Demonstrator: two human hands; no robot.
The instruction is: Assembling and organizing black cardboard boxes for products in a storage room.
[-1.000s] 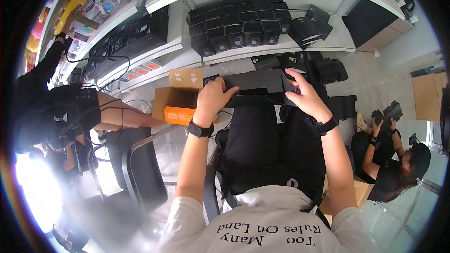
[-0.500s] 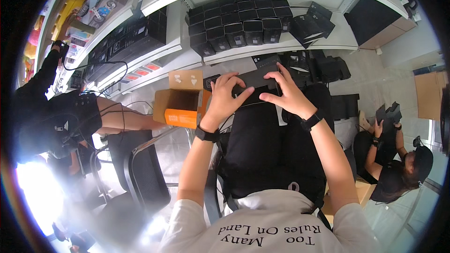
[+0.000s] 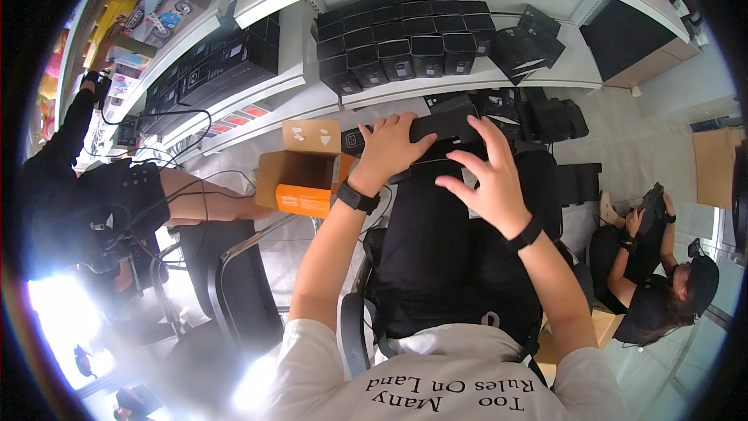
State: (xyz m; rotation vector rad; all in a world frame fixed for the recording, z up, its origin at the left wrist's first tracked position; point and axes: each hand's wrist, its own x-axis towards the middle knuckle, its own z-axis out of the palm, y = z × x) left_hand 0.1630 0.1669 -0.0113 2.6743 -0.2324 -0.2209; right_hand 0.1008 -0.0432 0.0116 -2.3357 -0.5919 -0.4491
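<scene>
A long, narrow black box point(image 3: 447, 124), pale square mark near one end, lies just right of the open orange-and-brown carton point(image 3: 302, 199), the left hand point(image 3: 387, 153) fanned across the box, and farther right of that carton the right hand point(image 3: 492, 187) wide, thumb apart, empty.

Box point(image 3: 448, 124) at the person's knees, under the left hand point(image 3: 387, 148); right hand point(image 3: 495, 193) near its right end. Carton point(image 3: 302, 199) left of box. Stacked boxes point(image 3: 397, 35) ahead, on shelf point(image 3: 578, 70). Chair point(image 3: 248, 284) at left; co-worker point(image 3: 650, 306) far right.
</scene>
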